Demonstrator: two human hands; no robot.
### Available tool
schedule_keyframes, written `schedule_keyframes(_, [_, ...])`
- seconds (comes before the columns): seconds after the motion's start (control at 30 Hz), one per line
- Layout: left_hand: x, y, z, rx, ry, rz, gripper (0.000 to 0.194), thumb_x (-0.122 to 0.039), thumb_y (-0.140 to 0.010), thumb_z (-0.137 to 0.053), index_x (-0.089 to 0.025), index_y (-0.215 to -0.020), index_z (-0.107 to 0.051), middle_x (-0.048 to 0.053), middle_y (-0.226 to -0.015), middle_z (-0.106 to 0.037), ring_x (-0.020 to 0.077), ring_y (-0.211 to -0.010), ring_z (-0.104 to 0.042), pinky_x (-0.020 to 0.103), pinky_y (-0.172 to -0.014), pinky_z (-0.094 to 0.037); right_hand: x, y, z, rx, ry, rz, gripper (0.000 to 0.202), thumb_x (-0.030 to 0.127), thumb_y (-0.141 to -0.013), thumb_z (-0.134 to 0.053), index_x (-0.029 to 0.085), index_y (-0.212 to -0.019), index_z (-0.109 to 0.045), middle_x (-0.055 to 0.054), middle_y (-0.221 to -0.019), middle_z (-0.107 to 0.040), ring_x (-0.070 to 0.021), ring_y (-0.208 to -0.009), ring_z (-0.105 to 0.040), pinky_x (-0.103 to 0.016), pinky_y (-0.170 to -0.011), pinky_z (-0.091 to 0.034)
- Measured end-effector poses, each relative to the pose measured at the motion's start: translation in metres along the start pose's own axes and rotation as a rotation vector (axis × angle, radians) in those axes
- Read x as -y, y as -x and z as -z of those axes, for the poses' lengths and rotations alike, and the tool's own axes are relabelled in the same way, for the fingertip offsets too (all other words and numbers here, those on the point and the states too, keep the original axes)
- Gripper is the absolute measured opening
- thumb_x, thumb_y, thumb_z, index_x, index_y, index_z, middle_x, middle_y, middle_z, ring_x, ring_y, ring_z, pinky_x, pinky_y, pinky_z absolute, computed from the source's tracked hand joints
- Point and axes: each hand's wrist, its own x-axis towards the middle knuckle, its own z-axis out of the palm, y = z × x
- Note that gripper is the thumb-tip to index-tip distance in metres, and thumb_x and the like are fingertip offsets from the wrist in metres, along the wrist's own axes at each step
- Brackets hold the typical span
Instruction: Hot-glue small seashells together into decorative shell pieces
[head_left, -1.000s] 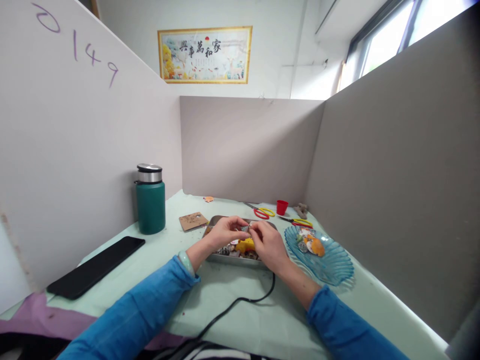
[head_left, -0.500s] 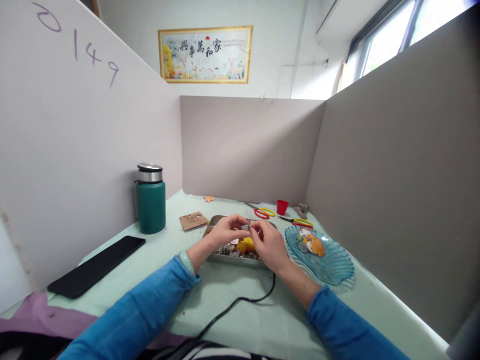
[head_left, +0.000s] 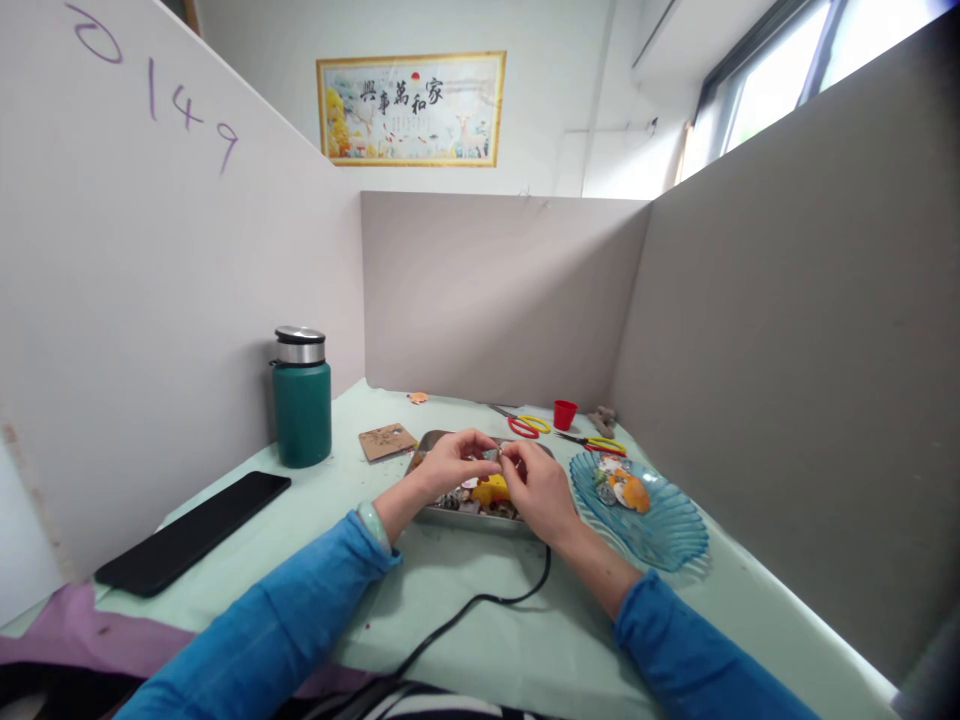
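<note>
Both hands meet above a metal tray (head_left: 480, 522) that holds small mixed pieces, among them a yellow one (head_left: 492, 490). My left hand (head_left: 454, 464), with a pale green bangle at its wrist, has thumb and fingers curved round a small greyish piece (head_left: 491, 455). On the right of that piece, my right hand (head_left: 536, 484) is pinched at the fingertips; what lies between them is too small to name. To the right, a blue glass dish (head_left: 667, 530) carries orange, white and grey pieces.
A green bottle (head_left: 301, 412) and black phone (head_left: 193, 533) are at the left. Behind the tray lie a brown card (head_left: 387, 441), two pairs of scissors (head_left: 529, 424) and a red cup (head_left: 565, 415). A black cable (head_left: 480, 600) crosses the front; partitions enclose the table.
</note>
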Motion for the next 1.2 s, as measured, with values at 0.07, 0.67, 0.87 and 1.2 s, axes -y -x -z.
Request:
schedule_keyframes(0.07, [0.0003, 0.0001, 0.0004, 0.003, 0.002, 0.006, 0.038, -0.031, -0.061, -0.074, -0.011, -0.09, -0.058, 0.002, -0.074, -0.059, 0.0101, -0.061, -0.056, 0.024, -0.059, -0.046, -0.0004, 0.0001, 0.0, 0.008, 0.003, 0.007, 0.01, 0.02, -0.084, -0.045, 0.019, -0.078, -0.053, -0.001, -0.076, -0.057, -0.013, -0.065, -0.049, -0.024, -0.062, -0.035])
schedule_keyframes(0.67, [0.005, -0.0009, 0.0019, -0.034, -0.115, -0.047, 0.035, -0.03, -0.059, -0.075, -0.01, -0.085, -0.06, 0.001, -0.073, -0.058, 0.0085, -0.061, -0.051, 0.022, -0.058, -0.042, 0.0036, 0.0005, 0.0005, 0.033, 0.125, 0.066, 0.011, 0.019, -0.084, -0.043, 0.019, -0.08, -0.053, -0.003, -0.08, -0.057, -0.0137, -0.067, -0.051, -0.023, -0.062, -0.037])
schedule_keyframes(0.87, [0.0052, -0.0011, 0.0023, -0.042, -0.13, -0.055, 0.035, -0.03, -0.059, -0.074, -0.01, -0.085, -0.061, 0.002, -0.074, -0.059, 0.0084, -0.062, -0.051, 0.021, -0.059, -0.043, 0.0013, 0.001, -0.0004, 0.04, 0.132, 0.059, 0.012, 0.02, -0.085, -0.042, 0.019, -0.08, -0.054, -0.003, -0.079, -0.057, -0.014, -0.067, -0.052, -0.024, -0.062, -0.037])
schedule_keyframes(1.2, [0.0026, -0.002, 0.0005, -0.011, 0.08, -0.022, 0.038, -0.031, -0.062, -0.073, -0.012, -0.09, -0.056, 0.003, -0.081, -0.06, 0.0119, -0.068, -0.059, 0.028, -0.068, -0.049, 0.0012, 0.0014, 0.0009, -0.015, 0.055, 0.02, 0.012, 0.024, -0.085, -0.044, 0.019, -0.082, -0.055, -0.003, -0.08, -0.06, -0.0137, -0.066, -0.053, -0.024, -0.062, -0.038])
